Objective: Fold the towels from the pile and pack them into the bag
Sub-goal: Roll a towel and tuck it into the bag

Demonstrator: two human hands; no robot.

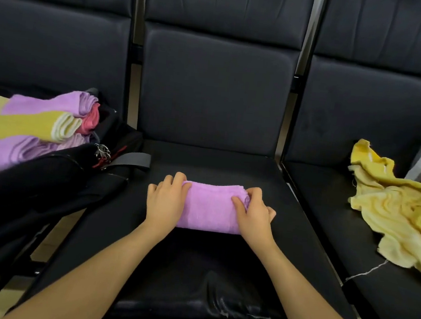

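A folded purple towel [211, 207] lies on the middle black seat [194, 265]. My left hand [165, 201] grips its left end, fingers curled over the far edge. At the right end my right hand [254, 212] holds the towel, thumb on top and fingers round the edge. A black bag [47, 184] lies open on the left seat, with several folded purple, yellow and pink towels [37, 127] stacked in it. On the right seat sits a crumpled pile of yellow towels [400, 211].
Three black padded seats stand in a row with tall backrests [216, 88] behind them. A grey strap and metal keyring [117, 156] hang from the bag towards the middle seat. Metal frame rails separate the seats.
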